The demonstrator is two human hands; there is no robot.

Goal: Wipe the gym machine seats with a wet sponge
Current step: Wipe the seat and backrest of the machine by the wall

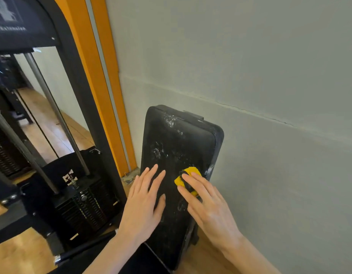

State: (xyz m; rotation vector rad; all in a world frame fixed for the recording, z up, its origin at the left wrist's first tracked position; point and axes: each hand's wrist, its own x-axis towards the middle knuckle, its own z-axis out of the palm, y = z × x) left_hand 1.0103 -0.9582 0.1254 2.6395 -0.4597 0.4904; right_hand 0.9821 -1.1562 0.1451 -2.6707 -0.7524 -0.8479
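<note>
A black padded seat back (177,139) stands upright against the grey wall, with white foam streaks on its upper and middle face. My right hand (208,206) presses a yellow sponge (189,175) flat against the pad's lower right part, fingers straight over the sponge. My left hand (145,202) lies flat on the pad's lower left edge, fingers spread and straight.
A black weight stack (86,206) with guide rods stands at the left, inside a black machine frame. An orange door frame (104,80) runs behind the pad. The grey wall (270,95) fills the right. A black bar (86,248) lies low over the wooden floor.
</note>
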